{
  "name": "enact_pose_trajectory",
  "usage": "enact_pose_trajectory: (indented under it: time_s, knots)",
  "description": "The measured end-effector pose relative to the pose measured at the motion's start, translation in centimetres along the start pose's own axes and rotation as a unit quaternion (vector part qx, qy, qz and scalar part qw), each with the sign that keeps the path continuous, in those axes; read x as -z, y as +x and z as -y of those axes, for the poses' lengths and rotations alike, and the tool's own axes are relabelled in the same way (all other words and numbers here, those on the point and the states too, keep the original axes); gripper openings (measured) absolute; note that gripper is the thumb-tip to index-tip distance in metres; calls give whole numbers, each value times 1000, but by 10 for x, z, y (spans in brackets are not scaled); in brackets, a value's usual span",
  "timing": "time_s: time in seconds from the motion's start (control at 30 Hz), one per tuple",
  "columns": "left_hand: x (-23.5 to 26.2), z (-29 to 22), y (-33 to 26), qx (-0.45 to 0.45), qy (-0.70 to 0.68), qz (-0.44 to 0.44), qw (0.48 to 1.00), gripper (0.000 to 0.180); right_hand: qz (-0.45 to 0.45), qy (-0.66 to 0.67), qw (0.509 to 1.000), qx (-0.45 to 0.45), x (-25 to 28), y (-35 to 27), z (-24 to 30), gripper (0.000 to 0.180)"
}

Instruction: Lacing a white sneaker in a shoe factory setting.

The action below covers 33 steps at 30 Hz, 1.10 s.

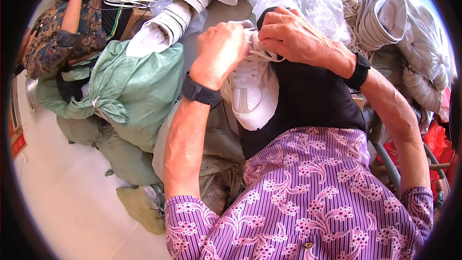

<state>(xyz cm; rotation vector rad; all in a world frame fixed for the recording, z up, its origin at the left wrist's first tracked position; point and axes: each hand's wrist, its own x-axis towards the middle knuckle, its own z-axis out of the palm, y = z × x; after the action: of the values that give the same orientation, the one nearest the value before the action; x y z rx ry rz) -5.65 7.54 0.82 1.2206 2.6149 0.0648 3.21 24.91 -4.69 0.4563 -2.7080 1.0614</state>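
A white sneaker (255, 97) with grey panels and a mesh toe rests on my black-trousered lap, its toe pointing toward me. White shoelaces (246, 75) cross its front. At the shoe's ankle end, my right hand (293, 33) is closed, its thumb and fingertips pinching a shoelace; a loose bit of lace sticks out beneath them. My left hand (221, 50) is on the other side of the laces, its fingers curled but smeared by motion. Whether it grips a lace cannot be made out. Both wrists wear black bands.
Stacked white shoes (173, 21) lean on a tied green sack (139, 89) to the left. Another shoe stack (385, 19) and a bundle of laces (353, 2) are at the far right. Clear plastic bags (301, 5) lie ahead. Another person's arm (72, 17) shows at the far left.
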Motion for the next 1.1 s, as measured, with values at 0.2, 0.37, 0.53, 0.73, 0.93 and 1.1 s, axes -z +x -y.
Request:
enact_pose_trajectory:
  time_s: [0.2,0.37,0.53,0.73,0.93,1.1]
  knots:
    - [26,34,-10,78,32,-81,993,16,51,-6,998,36,2,-3,14,12]
    - [19,40,-14,130,-5,-130,983,14,85,-33,995,45,1,-8,12,8]
    - [14,50,-18,145,-4,-169,975,12,67,-23,996,56,7,-14,10,8]
    - [-4,49,-26,164,-107,-190,962,20,22,10,999,-22,7,-8,6,13]
    - [-29,47,-46,251,-371,-14,894,45,34,-18,999,-22,6,-10,9,11]
    - [-19,26,-57,265,-469,10,842,38,67,-33,997,-15,8,-6,7,11]
